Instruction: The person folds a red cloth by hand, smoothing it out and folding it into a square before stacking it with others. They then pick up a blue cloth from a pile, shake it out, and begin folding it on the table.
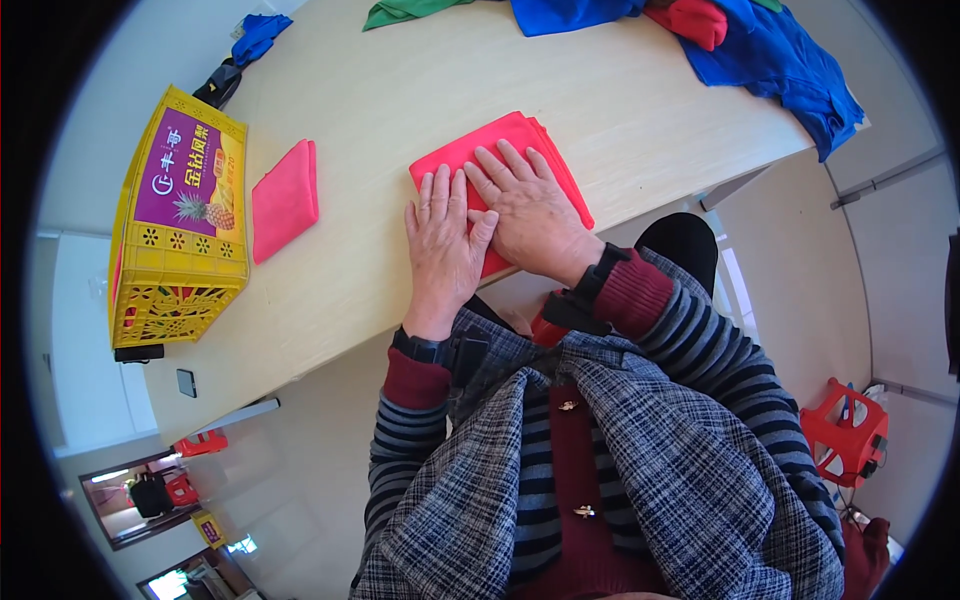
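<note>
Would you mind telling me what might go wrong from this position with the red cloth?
The folded red cloth lies close to the table's near edge, so it may slide off under both flat hands, left and right. Uneven pressure might skew its layers. The loose blue cloth overhangs the far corner and could drop.

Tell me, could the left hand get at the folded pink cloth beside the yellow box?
Probably yes. The left hand lies flat on the red cloth, and only bare table lies between it and the folded pink cloth.
</note>
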